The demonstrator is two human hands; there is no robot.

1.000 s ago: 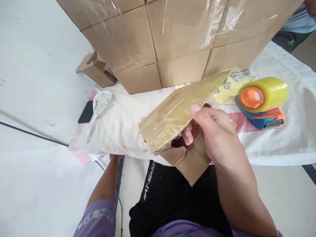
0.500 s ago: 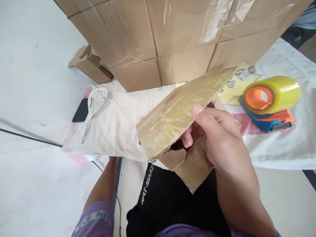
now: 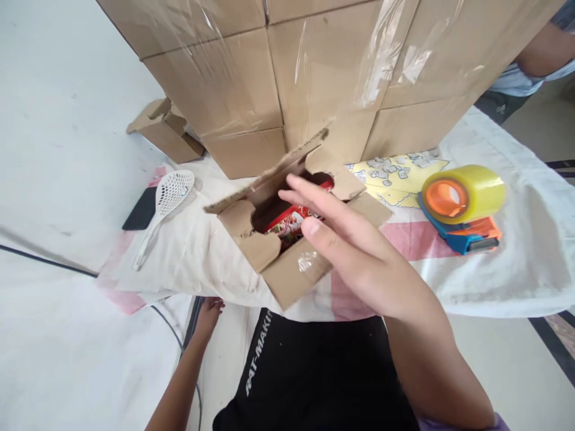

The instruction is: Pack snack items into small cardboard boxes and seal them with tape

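Observation:
A small cardboard box (image 3: 296, 269) stands on the cloth with its flaps spread apart. Inside it lies a red printed packet (image 3: 290, 221), partly covered by the flaps and my fingers. My right hand (image 3: 350, 239) hovers over the opening with its fingers stretched out, holding nothing. Whether its fingertips touch the packet or a flap, I cannot tell. Low on the left, at the table's front edge, my left hand (image 3: 210, 312) hangs with its fingertips slightly apart and nothing visible in them.
Taped cardboard boxes (image 3: 323, 72) are stacked behind. A yellow tape roll (image 3: 480, 188) on a blue-and-orange dispenser lies right. A white slotted spoon (image 3: 173, 191), a black phone (image 3: 140, 209) and an opened carton (image 3: 168, 134) are left. Another person (image 3: 521, 84) stands at the far right.
My right hand has let go of the taped flap, and the box now sits on the cloth, opening and red packet showing. My left hand has come into view from below the table edge.

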